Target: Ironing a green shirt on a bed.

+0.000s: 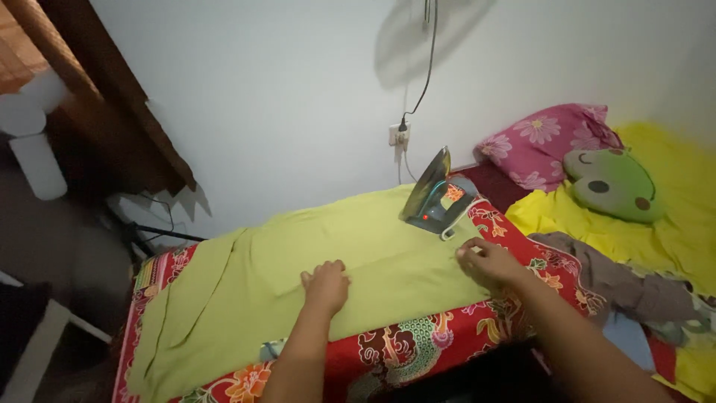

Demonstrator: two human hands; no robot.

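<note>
Left hand (326, 286) pressed flat, right hand (488, 261) pinching green cloth (298, 276) on red blanket (403, 347) (iron (436, 195) upright beside the white wall (283, 89)).

Your left hand (326, 285) lies flat on the cloth (298, 276) spread over the padded board (418, 343); your right hand (488, 261) rests at its right edge. Behind that hand stands the iron (434, 195), upright on the board. Right of the board lies a bed with a pillow (541, 145) and a plush cushion (613, 184).

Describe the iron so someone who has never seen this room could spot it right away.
Find the red patterned board draped with green cloth. At its far right corner, below the wall socket, stands the iron, upright on its heel. It alone is hard and grey-teal.
</note>
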